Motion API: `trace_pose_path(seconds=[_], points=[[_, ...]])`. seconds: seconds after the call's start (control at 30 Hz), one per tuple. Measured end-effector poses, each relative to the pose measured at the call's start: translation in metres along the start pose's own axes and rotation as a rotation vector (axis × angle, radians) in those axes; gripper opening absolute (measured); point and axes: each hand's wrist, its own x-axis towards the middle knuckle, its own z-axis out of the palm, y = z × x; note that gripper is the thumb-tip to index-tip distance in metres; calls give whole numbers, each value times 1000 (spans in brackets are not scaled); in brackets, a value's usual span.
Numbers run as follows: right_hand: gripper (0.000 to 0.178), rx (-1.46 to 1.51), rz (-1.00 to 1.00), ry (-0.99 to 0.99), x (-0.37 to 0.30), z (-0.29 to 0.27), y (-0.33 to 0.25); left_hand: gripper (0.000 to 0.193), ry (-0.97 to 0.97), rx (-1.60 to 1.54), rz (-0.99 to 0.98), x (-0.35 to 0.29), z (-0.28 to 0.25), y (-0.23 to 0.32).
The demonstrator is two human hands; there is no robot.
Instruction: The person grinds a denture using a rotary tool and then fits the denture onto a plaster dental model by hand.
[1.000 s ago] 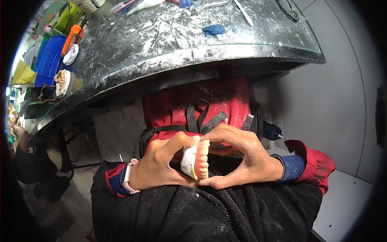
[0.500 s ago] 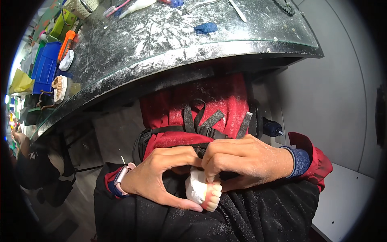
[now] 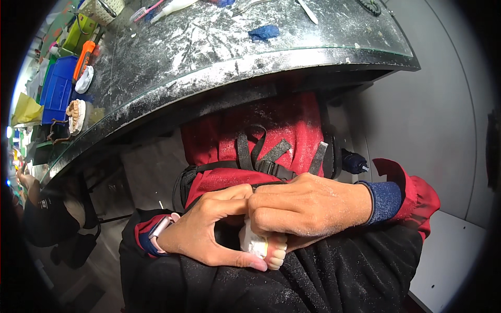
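Note:
Above my lap, a denture (image 3: 276, 255) with pale teeth and pink gum sits on a white plaster cast (image 3: 252, 244). My left hand (image 3: 206, 229) curves around the cast, its thumb pressed along the lower edge by the front teeth. From the right, my right hand (image 3: 308, 206) lies over the top of the cast with its fingers curled and closed. Those fingertips touch the cast near the gum line, and whatever they pinch is hidden behind the knuckles. White dust covers the right hand and the dark cloth (image 3: 334, 271) on my lap.
Ahead is a dusty dark bench (image 3: 209, 47) with a glass-edged top. A blue cloth-like scrap (image 3: 264, 33), a blue bin (image 3: 58, 86), an orange-handled cutter (image 3: 84, 60) and another dental cast (image 3: 76, 116) lie on it. A red bag (image 3: 261, 117) hangs below; a person (image 3: 57, 208) sits left.
My right hand has shifted left and down over the cast, covering more of it and of the denture. My left hand keeps its hold nearly in place.

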Motion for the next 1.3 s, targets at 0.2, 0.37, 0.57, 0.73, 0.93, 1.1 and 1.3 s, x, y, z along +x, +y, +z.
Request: trace_pose_path(seconds=[0.2,0.37,0.57,0.73,0.93,1.1,1.3], points=[[35,-38,-25,-34,1,1,2,45,94,0,87,0,5,-3],[36,-76,83,-24,2,-6,-2,47,161,-96,63,-5,4,-10],[30,-17,168,102,-6,7,7,47,132,-398,35,-12,7,-14],[28,-36,153,183,-7,14,6,56,136,-313,42,-12,5,-15],[29,-5,200,217,-10,20,2,47,151,-220,92,-13,6,-12],[30,-61,208,199,-10,21,-2,48,141,-127,116,-12,4,-13],[33,-161,171,138,-12,28,5,47,126,-132,115,-10,4,-13]])
